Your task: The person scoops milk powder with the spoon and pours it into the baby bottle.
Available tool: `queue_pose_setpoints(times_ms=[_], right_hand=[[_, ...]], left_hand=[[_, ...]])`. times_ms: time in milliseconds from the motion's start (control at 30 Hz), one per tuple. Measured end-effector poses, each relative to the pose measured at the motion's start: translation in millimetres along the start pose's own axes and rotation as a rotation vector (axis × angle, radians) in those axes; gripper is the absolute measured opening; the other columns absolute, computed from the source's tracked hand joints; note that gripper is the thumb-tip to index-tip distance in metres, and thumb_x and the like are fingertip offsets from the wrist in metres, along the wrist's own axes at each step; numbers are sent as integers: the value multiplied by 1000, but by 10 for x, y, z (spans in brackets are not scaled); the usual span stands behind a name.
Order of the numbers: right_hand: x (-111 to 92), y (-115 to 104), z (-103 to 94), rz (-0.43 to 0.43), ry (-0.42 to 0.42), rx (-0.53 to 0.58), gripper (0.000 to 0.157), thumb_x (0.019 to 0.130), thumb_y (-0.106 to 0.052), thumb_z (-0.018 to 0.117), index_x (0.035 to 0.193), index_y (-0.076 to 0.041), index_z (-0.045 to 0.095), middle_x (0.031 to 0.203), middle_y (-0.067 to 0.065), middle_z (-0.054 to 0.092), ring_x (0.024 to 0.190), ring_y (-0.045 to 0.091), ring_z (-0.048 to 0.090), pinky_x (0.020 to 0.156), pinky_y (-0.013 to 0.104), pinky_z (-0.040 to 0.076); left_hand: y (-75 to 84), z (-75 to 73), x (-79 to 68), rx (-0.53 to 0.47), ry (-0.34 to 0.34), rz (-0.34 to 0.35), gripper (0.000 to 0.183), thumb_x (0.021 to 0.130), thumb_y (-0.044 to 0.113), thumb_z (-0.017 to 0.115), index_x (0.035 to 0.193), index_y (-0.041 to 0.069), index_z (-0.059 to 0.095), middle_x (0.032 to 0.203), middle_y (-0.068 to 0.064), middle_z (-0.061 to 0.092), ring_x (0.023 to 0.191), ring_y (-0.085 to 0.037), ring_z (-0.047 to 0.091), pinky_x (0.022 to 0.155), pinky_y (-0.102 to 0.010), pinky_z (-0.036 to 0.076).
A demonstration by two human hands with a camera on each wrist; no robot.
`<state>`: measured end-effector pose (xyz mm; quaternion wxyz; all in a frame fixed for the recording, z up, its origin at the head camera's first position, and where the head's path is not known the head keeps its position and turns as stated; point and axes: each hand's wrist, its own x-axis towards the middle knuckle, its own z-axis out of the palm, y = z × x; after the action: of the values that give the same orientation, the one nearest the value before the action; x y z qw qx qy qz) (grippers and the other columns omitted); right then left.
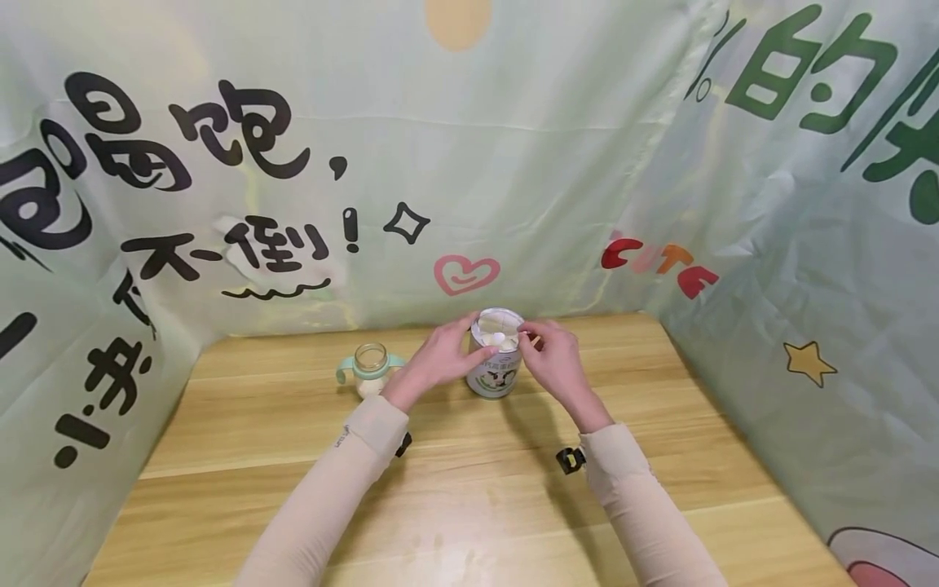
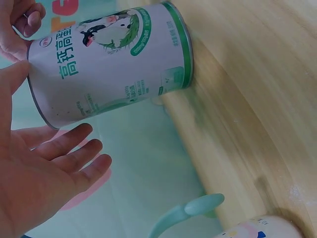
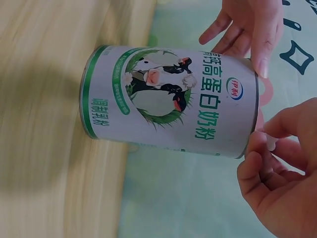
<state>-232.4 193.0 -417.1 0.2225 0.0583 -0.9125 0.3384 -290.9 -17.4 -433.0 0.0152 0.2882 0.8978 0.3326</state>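
Observation:
A white and green milk powder can (image 1: 493, 377) stands upright on the wooden table, its top open and pale inside. My left hand (image 1: 443, 355) holds its rim from the left, thumb at the near edge and forefinger farther back; the other fingers (image 2: 74, 148) stretch out beside the can. At the rim's right side my right hand (image 1: 555, 356) pinches a small white piece (image 3: 271, 143) between thumb and forefinger. Most of that piece is hidden by the fingers, and I cannot tell what it is.
Left of the can stands a baby bottle (image 1: 372, 383) without a cap, with mint-green handles (image 2: 203, 206) and something pale inside. Printed cloth (image 1: 455, 163) hangs behind the table (image 1: 469, 505) and along both sides. The can is near the table's back edge.

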Motion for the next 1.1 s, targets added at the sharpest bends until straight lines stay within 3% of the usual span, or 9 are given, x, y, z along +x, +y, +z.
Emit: queue_pose_setpoints(times_ms=[200, 467, 733, 933, 1100], right_hand=[[27, -31, -12, -85, -26, -39, 17, 99, -7, 66, 104, 4, 78, 94, 17, 73, 75, 25, 65, 65, 33, 54], [26, -68, -14, -71, -64, -15, 20, 102, -8, 63, 105, 5, 77, 91, 17, 73, 76, 24, 63, 65, 31, 51], [36, -73, -12, 97, -127, 126, 28, 107, -15, 57, 111, 4, 75, 84, 17, 73, 59, 15, 62, 53, 28, 53], [39, -89, -4, 209, -114, 254, 29, 107, -18, 58, 114, 5, 73, 69, 12, 64, 54, 16, 58, 50, 25, 49], [49, -88, 8, 295, -89, 362, 31, 107, -20, 58, 115, 6, 72, 79, 16, 68, 54, 13, 59, 51, 24, 53]], left_hand=[[2, 13, 13, 0, 2, -4, 86, 101, 54, 65, 166, 8, 31, 166, -18, 43, 151, -38, 46, 123, -53, 42], [-1, 10, 3, -12, 4, 11, 86, 101, 53, 65, 165, 6, 32, 164, -20, 45, 150, -38, 46, 122, -54, 43], [-4, 15, 1, -12, -7, 3, 88, 101, 55, 65, 166, 7, 30, 164, -21, 45, 150, -40, 46, 122, -55, 42], [-4, 21, 4, -17, -3, -7, 88, 101, 55, 65, 166, 7, 31, 163, -21, 46, 149, -40, 47, 121, -56, 43], [11, 19, 1, -21, -6, -20, 86, 101, 54, 65, 166, 9, 31, 163, -20, 46, 150, -38, 47, 122, -55, 43]])
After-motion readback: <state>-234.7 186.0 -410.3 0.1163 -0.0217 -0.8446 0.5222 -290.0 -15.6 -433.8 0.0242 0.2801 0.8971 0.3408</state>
